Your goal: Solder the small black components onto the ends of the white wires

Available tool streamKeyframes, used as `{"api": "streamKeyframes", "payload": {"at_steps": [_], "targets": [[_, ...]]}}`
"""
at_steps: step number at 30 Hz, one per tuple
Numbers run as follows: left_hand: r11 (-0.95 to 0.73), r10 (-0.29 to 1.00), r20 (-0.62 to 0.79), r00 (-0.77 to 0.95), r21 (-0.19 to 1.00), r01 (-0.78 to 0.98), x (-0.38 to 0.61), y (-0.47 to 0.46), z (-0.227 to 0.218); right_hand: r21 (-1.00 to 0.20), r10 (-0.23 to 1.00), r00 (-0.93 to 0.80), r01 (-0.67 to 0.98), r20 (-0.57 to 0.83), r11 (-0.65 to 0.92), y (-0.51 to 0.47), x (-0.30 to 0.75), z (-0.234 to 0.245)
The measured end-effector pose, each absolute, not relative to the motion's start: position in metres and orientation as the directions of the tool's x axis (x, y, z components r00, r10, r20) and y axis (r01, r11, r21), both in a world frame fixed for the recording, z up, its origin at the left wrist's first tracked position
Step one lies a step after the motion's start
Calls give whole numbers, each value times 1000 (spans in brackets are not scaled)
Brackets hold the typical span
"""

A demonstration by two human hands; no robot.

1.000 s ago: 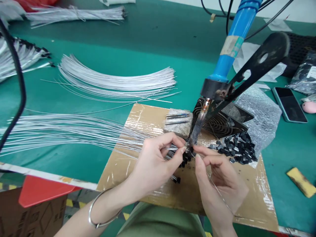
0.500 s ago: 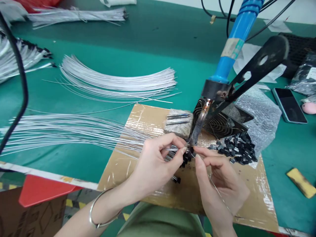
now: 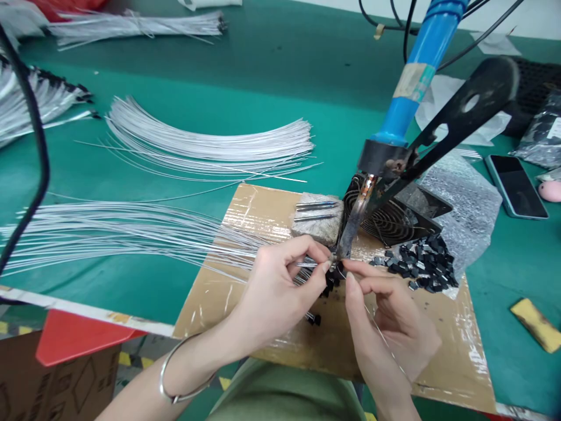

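My left hand (image 3: 284,292) pinches a thin grey wire (image 3: 307,265) right at the tip of a soldering iron (image 3: 349,237). The iron has a blue handle (image 3: 432,52) and is fixed in a black metal bracket (image 3: 464,117), pointing down. Facing it from the other side, my right hand (image 3: 390,327) is closed on a strand of solder wire (image 3: 385,342), which runs back under the palm; its front end reaches the iron's tip. What exactly sits between the left fingertips is too small to make out. Loose grey wires (image 3: 228,245) pass behind and under my left hand.
Cardboard (image 3: 272,204) lies under the work. Small black connectors (image 3: 427,263) are heaped on bubble wrap (image 3: 473,204) at the right, near a phone (image 3: 517,186) and a yellow sponge (image 3: 537,324). A small fan (image 3: 385,219) stands behind the iron. A white wire bundle (image 3: 210,143) lies further back.
Almost nothing differs. My right hand has shifted very slightly left; my left hand keeps its place at the iron's tip.
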State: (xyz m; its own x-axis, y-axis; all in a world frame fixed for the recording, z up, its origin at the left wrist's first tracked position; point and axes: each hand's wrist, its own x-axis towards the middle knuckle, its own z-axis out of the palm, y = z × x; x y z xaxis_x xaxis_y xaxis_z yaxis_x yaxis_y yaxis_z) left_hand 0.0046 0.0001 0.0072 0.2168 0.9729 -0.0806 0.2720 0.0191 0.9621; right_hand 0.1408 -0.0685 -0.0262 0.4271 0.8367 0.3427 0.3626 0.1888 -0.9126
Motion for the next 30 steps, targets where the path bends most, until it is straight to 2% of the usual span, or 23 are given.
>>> {"api": "streamKeyframes", "payload": {"at_steps": [21,30], "targets": [[17,971,-85,225,957,288,4,-2,9,-887,806,443,412,393,207,-68,138,-26],[-22,974,-42,222,961,276,4,-2,10,-890,798,451,398,400,222,-67,136,-26]]}}
